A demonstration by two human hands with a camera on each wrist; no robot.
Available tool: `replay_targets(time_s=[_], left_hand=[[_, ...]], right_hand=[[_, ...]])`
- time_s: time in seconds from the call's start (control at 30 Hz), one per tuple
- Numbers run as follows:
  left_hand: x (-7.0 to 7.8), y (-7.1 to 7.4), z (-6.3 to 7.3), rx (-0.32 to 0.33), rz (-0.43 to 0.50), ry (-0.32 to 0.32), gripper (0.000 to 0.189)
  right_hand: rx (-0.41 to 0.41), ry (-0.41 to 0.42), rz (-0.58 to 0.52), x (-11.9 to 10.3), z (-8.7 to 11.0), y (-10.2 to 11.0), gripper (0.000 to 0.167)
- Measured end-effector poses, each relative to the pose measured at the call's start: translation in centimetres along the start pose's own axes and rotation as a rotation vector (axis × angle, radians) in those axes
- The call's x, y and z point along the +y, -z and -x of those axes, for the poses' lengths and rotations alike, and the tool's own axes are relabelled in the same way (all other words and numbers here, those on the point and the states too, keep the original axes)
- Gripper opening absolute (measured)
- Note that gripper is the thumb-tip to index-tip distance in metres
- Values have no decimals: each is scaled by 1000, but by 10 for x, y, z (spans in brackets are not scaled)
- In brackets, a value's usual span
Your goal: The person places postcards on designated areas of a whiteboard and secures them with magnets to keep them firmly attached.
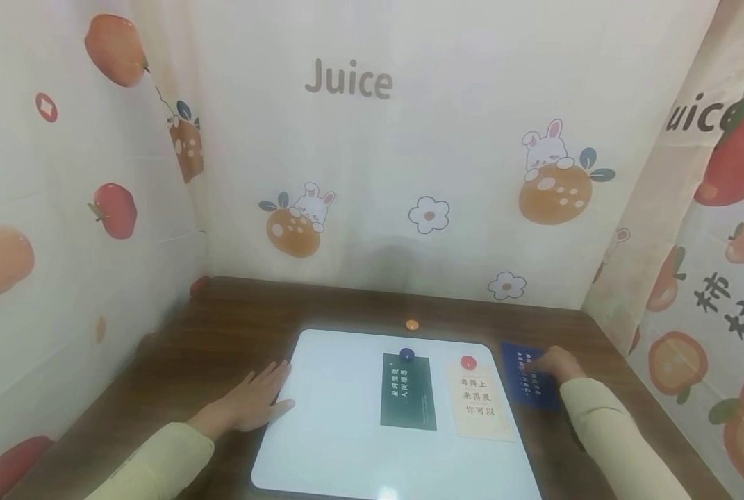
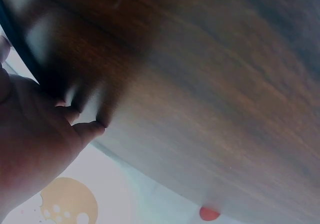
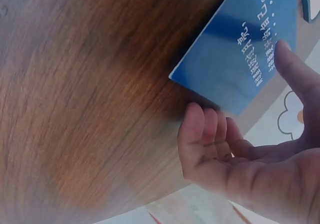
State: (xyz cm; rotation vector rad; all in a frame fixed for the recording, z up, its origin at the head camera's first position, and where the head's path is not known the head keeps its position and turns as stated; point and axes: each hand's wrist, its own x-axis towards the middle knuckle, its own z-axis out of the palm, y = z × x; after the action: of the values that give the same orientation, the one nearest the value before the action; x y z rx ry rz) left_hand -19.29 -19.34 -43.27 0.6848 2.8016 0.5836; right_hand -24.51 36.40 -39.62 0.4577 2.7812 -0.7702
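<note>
A whiteboard (image 1: 334, 417) lies flat on the wooden table. My left hand (image 1: 246, 403) rests along its left edge, fingers extended and the thumb over the white surface. To the right of the board is a blue card (image 1: 524, 392) with white writing. My right hand (image 1: 558, 364) is at that card's right edge, thumb over its face and curled fingers (image 3: 194, 121) along the edge, pinching it. On the board lie a green card (image 1: 409, 406), with a dark purple round magnet (image 1: 407, 355) at its top, and a cream card (image 1: 487, 429) with a red magnet (image 1: 468, 362).
An orange round magnet (image 1: 412, 324) sits on the table (image 1: 253, 305) just beyond the board's far edge. Printed cloth curtains (image 1: 372, 160) with fruit and rabbits hang at the back and on both sides.
</note>
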Motion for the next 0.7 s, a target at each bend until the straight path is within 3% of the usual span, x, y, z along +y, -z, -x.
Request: replay_targets(time_s=[0.23,0.43,0.7], left_hand=[[0,1,0,4,0,3,73],[2,2,2,4,2,4,74],[-5,-5,-2,20,-13,-7,76]], right_hand=[[23,-29,37,-6,3,-3,68],[30,-41,5,1,-1,-2,69],[43,-44,-87,13,-9,1,56]])
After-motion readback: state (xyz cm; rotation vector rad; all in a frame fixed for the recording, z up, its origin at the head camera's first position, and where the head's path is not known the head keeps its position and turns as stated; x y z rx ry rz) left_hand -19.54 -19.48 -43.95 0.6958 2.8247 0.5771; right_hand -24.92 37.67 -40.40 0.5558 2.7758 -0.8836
